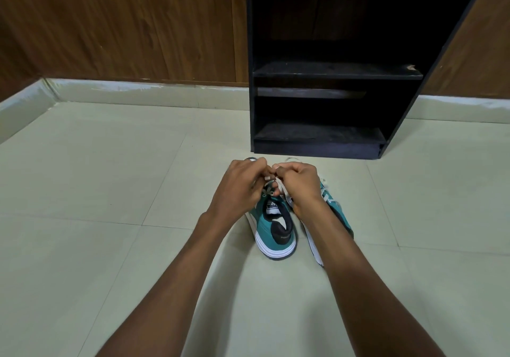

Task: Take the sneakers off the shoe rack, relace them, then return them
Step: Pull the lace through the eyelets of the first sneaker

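Note:
Two teal sneakers with white soles stand on the tiled floor, heels toward me. The left sneaker (271, 228) sits between my forearms, its black heel collar and white tongue label showing. My right forearm partly hides the right sneaker (338, 211). My left hand (240, 184) and my right hand (299, 181) meet above the left sneaker's front, fingers pinched on its white lace (277, 187). The toes of both shoes are hidden behind my hands.
A black shoe rack (331, 72) with bare shelves stands just beyond the shoes against a wood-panelled wall (124, 25). A pale skirting runs along the wall's foot. Light tiled floor (110, 191) spreads to the left and right.

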Demonstrator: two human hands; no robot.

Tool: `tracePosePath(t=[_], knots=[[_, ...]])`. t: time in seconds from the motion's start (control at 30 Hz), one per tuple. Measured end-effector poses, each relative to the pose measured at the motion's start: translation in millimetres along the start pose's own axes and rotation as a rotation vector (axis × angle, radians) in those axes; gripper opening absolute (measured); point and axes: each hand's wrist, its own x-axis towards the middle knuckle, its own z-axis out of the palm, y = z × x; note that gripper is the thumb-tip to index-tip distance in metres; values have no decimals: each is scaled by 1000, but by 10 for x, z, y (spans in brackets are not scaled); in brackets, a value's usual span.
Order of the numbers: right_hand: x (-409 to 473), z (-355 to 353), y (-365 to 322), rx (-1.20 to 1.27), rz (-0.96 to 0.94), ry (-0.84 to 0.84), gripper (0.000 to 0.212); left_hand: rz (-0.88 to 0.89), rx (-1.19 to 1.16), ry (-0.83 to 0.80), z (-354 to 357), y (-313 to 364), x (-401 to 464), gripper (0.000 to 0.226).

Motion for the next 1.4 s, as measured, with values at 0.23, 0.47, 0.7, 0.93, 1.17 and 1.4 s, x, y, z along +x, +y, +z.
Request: tracePosePath(t=[0.23, 0.47, 0.7, 0.93, 1.17, 1.4], knots=[[-44, -118, 11, 116, -60, -75, 14, -680, -476, -46, -22, 11, 139, 22], [-171, -234, 203, -327, -610, -126, 34, -1030, -765, -139, -157, 45, 284, 16], [-102, -181, 213, -548, -783, -25, 28, -1097, -840, -172, -147, 42, 268, 9], [-98, -291, 215, -667, -789, -124, 41, -1166, -887, -217, -141, -12, 231, 12], [-29, -324, 203, -663, -838, -159, 22, -1177, -872, -279, -122, -44, 244, 17], [-217, -335, 186, -154, -492, -146, 7, -1163, -817, 35, -10, -192, 167, 18]])
